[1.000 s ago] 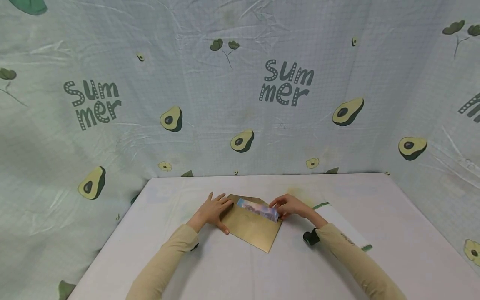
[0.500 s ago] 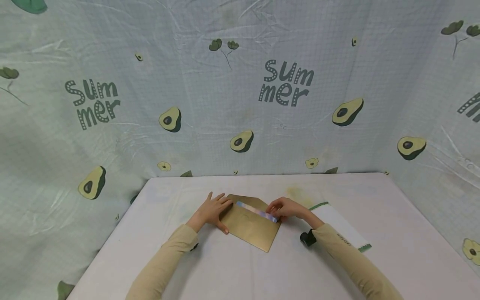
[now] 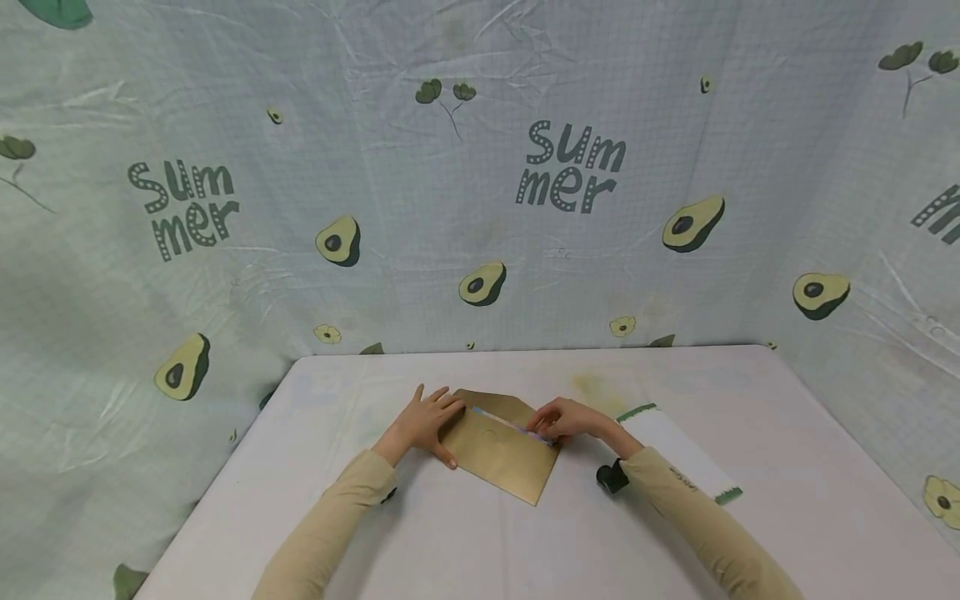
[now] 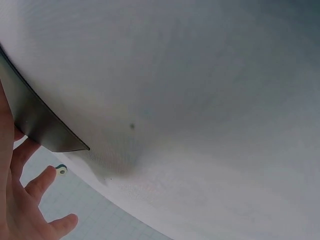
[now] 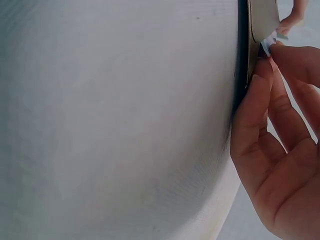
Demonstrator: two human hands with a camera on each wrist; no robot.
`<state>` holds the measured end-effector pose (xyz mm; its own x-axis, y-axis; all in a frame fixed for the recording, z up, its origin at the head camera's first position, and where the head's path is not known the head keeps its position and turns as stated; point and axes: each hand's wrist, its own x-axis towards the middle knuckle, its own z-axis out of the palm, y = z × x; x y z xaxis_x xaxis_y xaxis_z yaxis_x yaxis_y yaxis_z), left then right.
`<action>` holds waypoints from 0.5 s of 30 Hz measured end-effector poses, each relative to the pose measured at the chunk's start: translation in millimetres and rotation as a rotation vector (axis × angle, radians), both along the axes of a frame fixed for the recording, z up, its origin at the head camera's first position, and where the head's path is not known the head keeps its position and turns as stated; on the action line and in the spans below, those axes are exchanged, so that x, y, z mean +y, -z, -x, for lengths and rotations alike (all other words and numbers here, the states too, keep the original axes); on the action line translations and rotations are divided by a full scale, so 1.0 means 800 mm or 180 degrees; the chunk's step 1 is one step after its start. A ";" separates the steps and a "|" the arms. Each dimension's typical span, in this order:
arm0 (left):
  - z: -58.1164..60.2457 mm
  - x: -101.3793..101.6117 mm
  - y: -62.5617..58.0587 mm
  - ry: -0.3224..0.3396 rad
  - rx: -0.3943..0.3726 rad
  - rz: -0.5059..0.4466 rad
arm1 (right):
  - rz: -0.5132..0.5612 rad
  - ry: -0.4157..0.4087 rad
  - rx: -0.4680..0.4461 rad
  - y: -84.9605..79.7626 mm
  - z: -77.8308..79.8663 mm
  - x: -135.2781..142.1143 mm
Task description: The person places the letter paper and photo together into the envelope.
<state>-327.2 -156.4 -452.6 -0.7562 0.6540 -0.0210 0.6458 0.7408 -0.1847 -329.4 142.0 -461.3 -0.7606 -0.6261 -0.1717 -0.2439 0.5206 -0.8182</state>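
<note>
A gold envelope (image 3: 502,458) lies slanted on the table with its flap unfolded at the far side. My left hand (image 3: 426,421) rests on its left end, fingers spread and straight. A picture card (image 3: 498,420) in blue and purple sits mostly inside the envelope, only a thin strip along the opening showing. At the opening's right end, my right hand (image 3: 566,418) pinches the card's edge. In the right wrist view the card's corner (image 5: 270,41) shows between thumb and fingers, beside the envelope. The left wrist view catches one envelope corner (image 4: 47,125) near my fingers.
A white sheet with green ends (image 3: 678,450) lies to the right, partly under my right forearm. The white table (image 3: 450,542) reaches back to a hanging cloth (image 3: 420,192) printed with avocados. A black device (image 3: 611,477) sits at my right wrist.
The card has slid down into the envelope, from a broad part showing to a narrow strip. My right hand has moved slightly left and nearer with it; the left hand stays put.
</note>
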 end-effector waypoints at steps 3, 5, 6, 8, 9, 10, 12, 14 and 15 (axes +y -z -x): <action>-0.001 0.000 0.000 -0.0005 0.0006 0.0010 | -0.0067 0.0008 0.0115 0.000 -0.001 -0.002; -0.001 0.000 0.000 -0.0003 0.0003 0.0000 | -0.0132 0.0000 0.0269 0.000 -0.002 -0.003; -0.001 0.000 0.000 -0.0005 -0.0001 0.0000 | -0.0165 -0.0009 0.0359 0.000 -0.002 -0.004; -0.001 0.000 -0.001 -0.0005 -0.0005 -0.0002 | -0.0231 -0.0016 0.0521 0.000 -0.002 -0.006; -0.001 0.001 -0.001 -0.0004 -0.0010 -0.0004 | -0.0260 -0.0029 0.0595 0.000 -0.002 -0.006; -0.002 0.000 -0.001 -0.0003 -0.0016 -0.0009 | -0.0274 -0.0045 0.0642 0.000 -0.002 -0.007; -0.002 0.000 -0.001 -0.0001 -0.0009 -0.0006 | -0.0288 -0.0073 0.0687 0.001 -0.002 -0.009; -0.002 0.000 -0.001 0.0008 0.0000 -0.0002 | -0.0284 -0.0097 0.0686 0.000 -0.003 -0.010; -0.002 0.000 -0.001 0.0013 0.0001 -0.0003 | -0.0276 -0.0113 0.0673 0.000 -0.003 -0.010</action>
<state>-325.8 -156.7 -451.9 -0.7535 0.6572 -0.0201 0.6488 0.7383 -0.1842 -327.2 133.9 -461.1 -0.7631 -0.6430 -0.0650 -0.4246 0.5747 -0.6996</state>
